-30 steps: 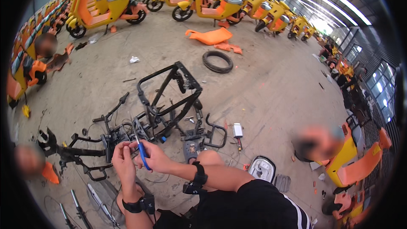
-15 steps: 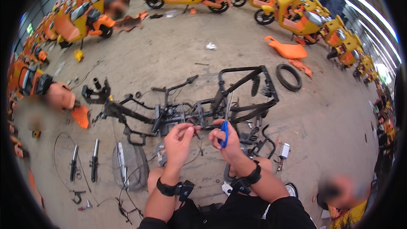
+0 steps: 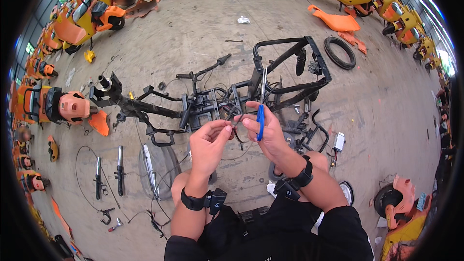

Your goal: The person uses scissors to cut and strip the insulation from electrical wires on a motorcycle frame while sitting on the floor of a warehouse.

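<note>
Both of my hands are raised over the near side of a stripped black scooter frame [image 3: 166, 111] lying on the floor. My left hand [image 3: 208, 147] is closed, thumb and fingertips pinching a thin dark cable [image 3: 238, 136] whose loose end hangs down between the hands. In my right hand [image 3: 270, 135] are scissors with blue handles [image 3: 261, 123], their metal blades pointing up and away, above the frame. The right fingertips are bent toward the cable, close to the left ones; whether they touch it I cannot tell. Black straps with small boxes circle both wrists.
Two fork tubes [image 3: 120, 170] and a looped cable [image 3: 77, 174] lie on the left. A white box with wires [image 3: 339, 142], a tire [image 3: 340, 53] and an orange panel [image 3: 334, 21] lie right. Yellow and orange scooters [image 3: 82, 26] line the sides and back.
The view has tilted down, so the frame and parts sit differently in it. My hands have come closer together at the cable, and the scissors remain in my right hand.
</note>
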`<state>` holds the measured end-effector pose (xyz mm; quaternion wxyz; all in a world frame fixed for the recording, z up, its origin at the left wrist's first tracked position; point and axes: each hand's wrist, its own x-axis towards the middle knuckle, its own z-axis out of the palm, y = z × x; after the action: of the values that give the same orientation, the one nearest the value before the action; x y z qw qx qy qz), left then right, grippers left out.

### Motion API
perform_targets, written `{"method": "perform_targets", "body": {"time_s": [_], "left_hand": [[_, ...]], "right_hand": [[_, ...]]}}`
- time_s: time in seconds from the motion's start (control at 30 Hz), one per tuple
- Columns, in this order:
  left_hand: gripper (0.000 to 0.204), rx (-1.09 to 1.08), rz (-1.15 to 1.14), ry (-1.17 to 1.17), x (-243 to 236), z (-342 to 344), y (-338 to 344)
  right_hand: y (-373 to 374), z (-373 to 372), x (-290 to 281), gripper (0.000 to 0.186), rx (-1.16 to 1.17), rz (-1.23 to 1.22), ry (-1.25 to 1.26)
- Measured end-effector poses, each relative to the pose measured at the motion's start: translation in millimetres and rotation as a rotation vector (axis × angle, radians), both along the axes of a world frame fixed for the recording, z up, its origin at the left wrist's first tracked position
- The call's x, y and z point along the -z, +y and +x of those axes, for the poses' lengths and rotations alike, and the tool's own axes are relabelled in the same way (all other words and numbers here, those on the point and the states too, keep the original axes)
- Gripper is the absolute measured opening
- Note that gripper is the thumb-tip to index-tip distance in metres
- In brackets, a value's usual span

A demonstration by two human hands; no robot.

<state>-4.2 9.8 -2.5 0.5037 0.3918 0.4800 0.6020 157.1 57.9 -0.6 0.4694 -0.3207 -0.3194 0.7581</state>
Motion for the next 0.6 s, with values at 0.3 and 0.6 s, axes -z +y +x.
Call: {"method": "perform_targets", "body": {"time_s": [0.3, 0.6], "left_hand": [[0.016, 0.164, -0.004, -0.072, -8, 5, -5], [0.02, 0.414, -0.114, 0.062, -10, 2, -9]], "right_hand": [[4, 9, -1, 0.048, -0.02, -0.011, 0.033], [12, 22, -3, 0.049, -0.011, -0.076, 0.192]]}}
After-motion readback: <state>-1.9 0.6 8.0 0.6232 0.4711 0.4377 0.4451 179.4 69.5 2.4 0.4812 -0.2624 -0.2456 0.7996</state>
